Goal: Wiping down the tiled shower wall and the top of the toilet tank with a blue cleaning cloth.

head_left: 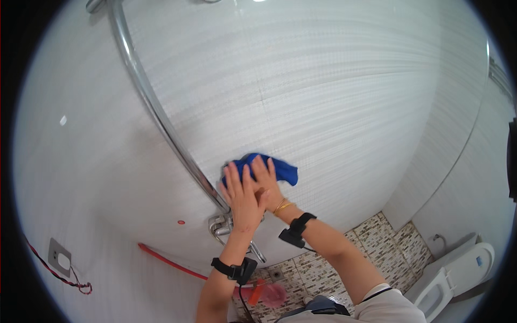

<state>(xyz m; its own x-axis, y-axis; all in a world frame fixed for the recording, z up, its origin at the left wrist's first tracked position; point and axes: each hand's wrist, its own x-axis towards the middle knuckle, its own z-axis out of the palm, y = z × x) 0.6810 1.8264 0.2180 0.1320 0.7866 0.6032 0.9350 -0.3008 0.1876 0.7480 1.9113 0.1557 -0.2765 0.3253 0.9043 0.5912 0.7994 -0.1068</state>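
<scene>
A blue cloth (285, 171) lies against the white tiled wall, just right of the lower end of a chrome shower pipe. My right hand (270, 185) rests flat over it, fingers stretched upward and pressing it to the wall. Partly overlapping it from the left is my left hand (245, 202), its fingers also straight and apart over the cloth's left part. Neither hand's fingers curl round the cloth. My palms are hidden, as is the cloth's wall side.
The shower pipe (156, 110) runs down to a chrome mixer tap (219, 226) beside my left wrist. A red hose (172, 261) crosses low at left, near a wall socket (60, 257) with loose wires. Below are a pink basin (273, 295) and floor drain (276, 273); a toilet (458, 269) stands right.
</scene>
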